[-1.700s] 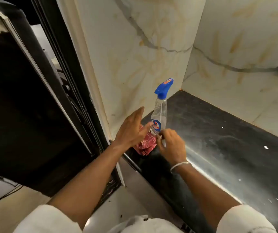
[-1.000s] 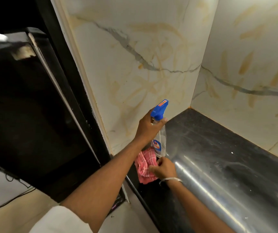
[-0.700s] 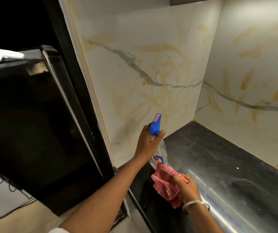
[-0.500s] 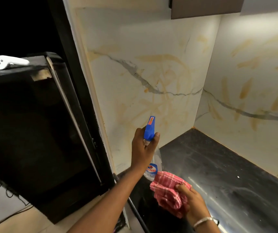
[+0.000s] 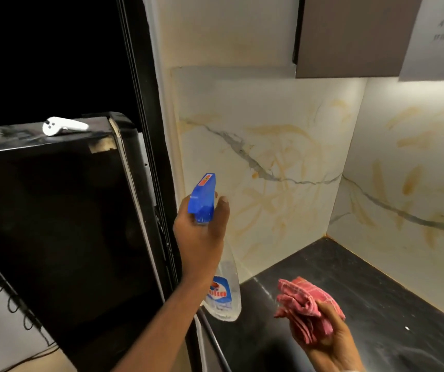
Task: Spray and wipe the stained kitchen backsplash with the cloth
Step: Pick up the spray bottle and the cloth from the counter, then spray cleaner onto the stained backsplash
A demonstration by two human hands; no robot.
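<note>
Stained backsplash (image 5: 282, 146), left hand (image 5: 202, 237) gripping spray bottle (image 5: 223, 294), right hand (image 5: 325, 342) clutching cloth (image 5: 304, 304) — bunched

So my left grip (image 5: 202, 232) is raised out in front, back of it facing me, thumb and fingers wrapped round the neck of the spray bottle (image 5: 201, 196). The forearm's bare, angling up from below. My right grip (image 5: 323, 336) sits lower and off to the right, fingers curled round the bunched-up cloth (image 5: 302, 304).

Head camera faces forward and down, near the backsplash (image 5: 269, 162).
</note>
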